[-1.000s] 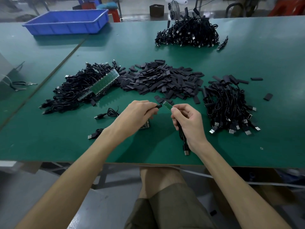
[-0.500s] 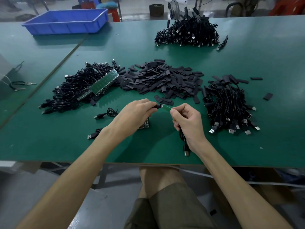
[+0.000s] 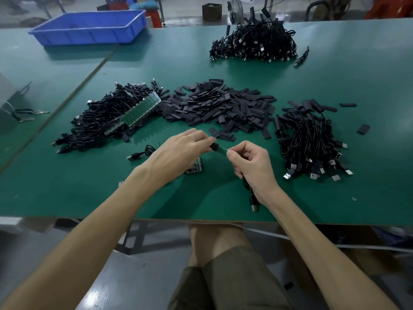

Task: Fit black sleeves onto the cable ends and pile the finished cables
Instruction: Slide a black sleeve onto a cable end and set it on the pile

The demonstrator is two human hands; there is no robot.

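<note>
At the near middle of the table (image 3: 67, 193): my two hands meet just above the green top.
Left hand (image 3: 181, 153): fingertips pinch a black sleeve (image 3: 214, 146), its mouth facing 3 o'clock.
Right hand (image 3: 250, 166): closed round a cable (image 3: 251, 194); thumb and forefinger pinch its green board end (image 3: 222, 149), and the plug hangs toward 6 o'clock.
Change: less green strip shows between my hands than a second ago, and sleeve and board now touch.
Meaning: I judge the board tip is entering the sleeve. How far in, I cannot tell. The fit has started but is not done.
Loose sleeves (image 3: 219, 108): heaped at 12 o'clock.
Cable piles: at 10 o'clock (image 3: 107, 121), 3 o'clock (image 3: 308, 139) and far 1 o'clock (image 3: 254, 43). I cannot tell which holds the finished ones.
</note>
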